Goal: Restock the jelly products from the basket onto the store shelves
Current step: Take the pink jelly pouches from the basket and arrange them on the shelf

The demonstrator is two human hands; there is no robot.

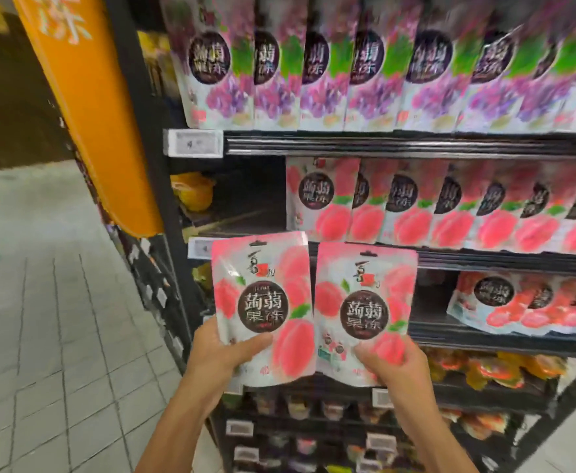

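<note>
**Inspector:** Hands?
**Clerk:** Left hand [225, 353] grips one peach jelly pouch [262, 302] by its lower edge. Right hand [395, 363] grips a second pouch [365, 312]. Both pouches are upright before the shelving [163, 186].
**Inspector:** Destination?
**Clerk:** Likely the gap [249, 199] left of the peach row [450, 206].
**Inspector:** Risk?
**Clerk:** Low grips. The floppy tops may snag the shelf rail [399, 146] and topple neighbours.

Shelf [484, 259]: a bay is standing open at its left end, between the upright [163, 192] and the peach row [317, 199]. An orange pack [192, 196] is sitting deep in the bay's back left corner. Left pouch [262, 302] and right pouch [365, 308] are hanging before the front edge, just below the bay.
</note>
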